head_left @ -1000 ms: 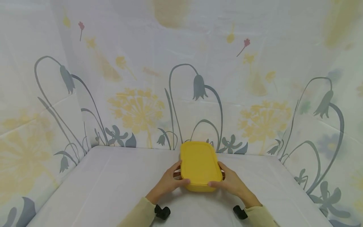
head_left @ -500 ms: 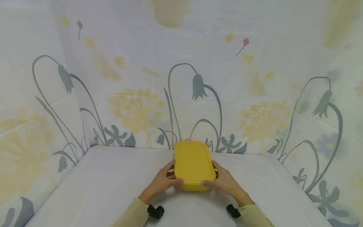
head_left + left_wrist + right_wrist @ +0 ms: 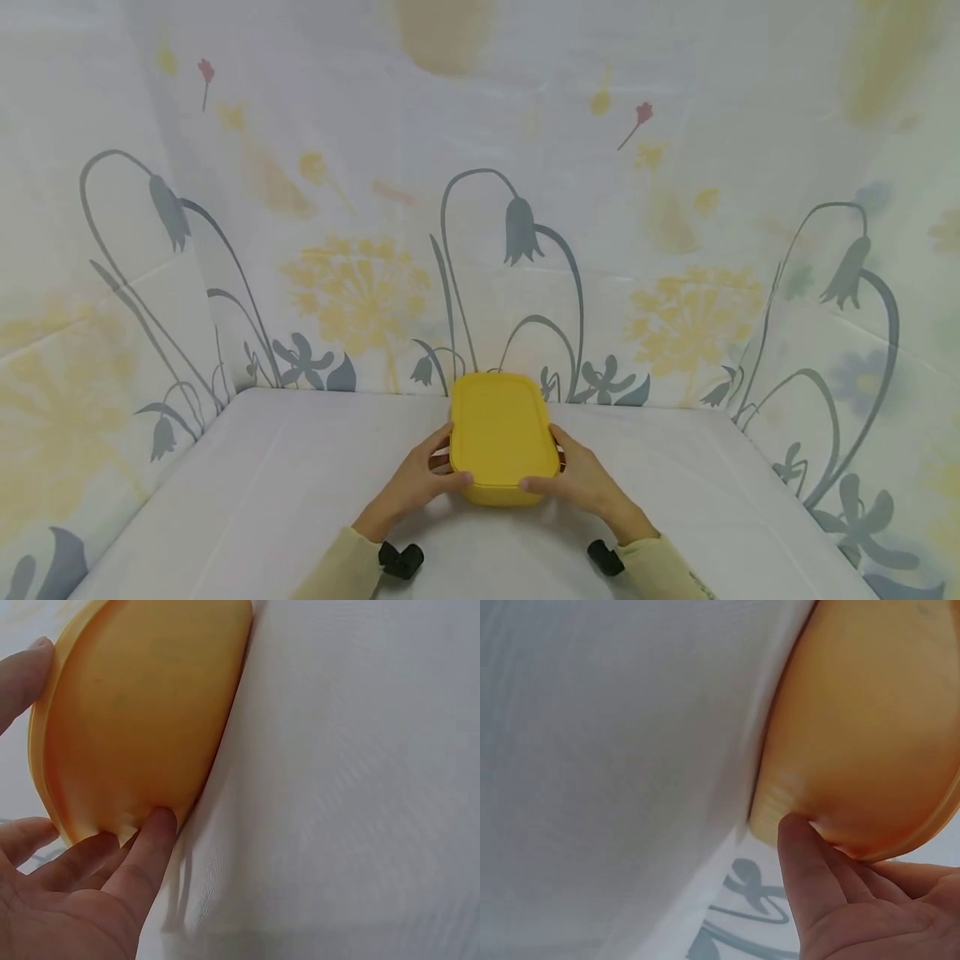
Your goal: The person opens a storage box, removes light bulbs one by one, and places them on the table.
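A yellow lunch box (image 3: 501, 429) with rounded corners and a lid is held between both hands near the back of the table. My left hand (image 3: 418, 479) grips its left side, thumb on the near edge of the lid. On the opposite side my right hand (image 3: 590, 482) grips it in the same way. In the left wrist view, fingertips press the side wall of the lunch box (image 3: 142, 712), with its base edge right at the white cloth. The right wrist view has fingers against the other wall of the lunch box (image 3: 862, 735). The inside is hidden under the lid.
A white cloth covers the table (image 3: 255, 492). Behind and at both sides stand fabric walls (image 3: 360, 125) printed with grey and yellow flowers. Black wrist mounts (image 3: 401, 561) sit at the sleeve cuffs.
Both hands and the lunch box have shifted a little to the left across the table. The grip looks the same, and the head view has moved slightly.
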Tool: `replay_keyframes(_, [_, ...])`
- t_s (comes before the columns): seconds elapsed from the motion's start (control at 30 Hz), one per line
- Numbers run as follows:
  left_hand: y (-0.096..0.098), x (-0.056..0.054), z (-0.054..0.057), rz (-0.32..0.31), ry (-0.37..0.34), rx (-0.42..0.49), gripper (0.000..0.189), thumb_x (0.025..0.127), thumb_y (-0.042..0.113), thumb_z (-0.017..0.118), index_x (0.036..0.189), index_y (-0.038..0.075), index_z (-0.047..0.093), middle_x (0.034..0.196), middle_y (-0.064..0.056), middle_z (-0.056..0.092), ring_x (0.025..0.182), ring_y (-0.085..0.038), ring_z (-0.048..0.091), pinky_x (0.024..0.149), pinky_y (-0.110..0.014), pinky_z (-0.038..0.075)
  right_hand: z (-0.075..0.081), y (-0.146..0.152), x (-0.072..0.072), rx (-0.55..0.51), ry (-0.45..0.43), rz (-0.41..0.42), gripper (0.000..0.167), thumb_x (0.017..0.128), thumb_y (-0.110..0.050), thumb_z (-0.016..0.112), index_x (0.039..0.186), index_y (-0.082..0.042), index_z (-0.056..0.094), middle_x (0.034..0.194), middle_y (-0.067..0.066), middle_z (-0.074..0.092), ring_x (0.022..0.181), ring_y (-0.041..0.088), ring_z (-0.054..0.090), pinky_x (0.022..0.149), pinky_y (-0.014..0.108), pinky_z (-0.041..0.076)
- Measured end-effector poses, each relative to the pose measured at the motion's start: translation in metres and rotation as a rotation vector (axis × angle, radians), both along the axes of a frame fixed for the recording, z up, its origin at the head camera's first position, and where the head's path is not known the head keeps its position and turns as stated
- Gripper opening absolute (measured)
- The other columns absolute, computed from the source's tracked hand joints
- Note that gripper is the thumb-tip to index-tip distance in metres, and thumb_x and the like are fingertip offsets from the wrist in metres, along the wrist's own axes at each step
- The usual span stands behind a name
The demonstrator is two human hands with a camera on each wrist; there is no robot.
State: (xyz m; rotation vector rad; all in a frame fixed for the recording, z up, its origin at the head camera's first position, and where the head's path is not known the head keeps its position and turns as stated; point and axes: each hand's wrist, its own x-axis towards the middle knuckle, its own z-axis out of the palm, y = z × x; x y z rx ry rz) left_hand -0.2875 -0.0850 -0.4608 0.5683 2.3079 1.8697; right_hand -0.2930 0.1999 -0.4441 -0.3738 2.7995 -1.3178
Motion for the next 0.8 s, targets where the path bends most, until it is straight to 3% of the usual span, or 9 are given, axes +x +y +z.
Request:
replay_keyframes(0.23, [-0.0054,-0.0017,0.0001,0.003,0.014,-0.008,0.092,0.081,0.025,0.078,0.152,0.008,0.022,0.146,-0.018,0.037,0.126,-0.036,0.048,0.100,-0.043,0.046,0.0014,-0.0059,-0.0006,0.010,0.007,0.000,0.112,0.065,-0.055,0.081,0.150,-0.007,0.027,0.143,0.010,0.045,0.118,0.025,0.055,0.098,0.040,0.048])
replay_keyframes(0.47, [-0.0035,-0.0007,0.0004,0.022,-0.003,-0.011,0.096,0.079,0.026,0.080,0.152,0.005,0.022,0.154,-0.019,0.024,0.129,-0.038,0.044,0.098,-0.040,0.048,0.0019,-0.0027,0.0012,0.019,0.045,0.028,0.114,0.065,-0.054,0.082,0.149,-0.002,0.026,0.146,0.015,0.039,0.120,0.026,0.051,0.101,0.043,0.044])
replay_keyframes(0.8, [-0.0010,-0.0002,-0.0011,-0.007,-0.009,0.035,0.098,0.076,0.021,0.082,0.151,0.003,0.021,0.154,-0.021,0.021,0.128,-0.039,0.045,0.096,-0.038,0.049,0.0010,-0.0005,0.0041,-0.006,0.056,0.041,0.113,0.064,-0.053,0.083,0.148,-0.001,0.028,0.146,0.017,0.038,0.124,0.029,0.047,0.104,0.044,0.042])
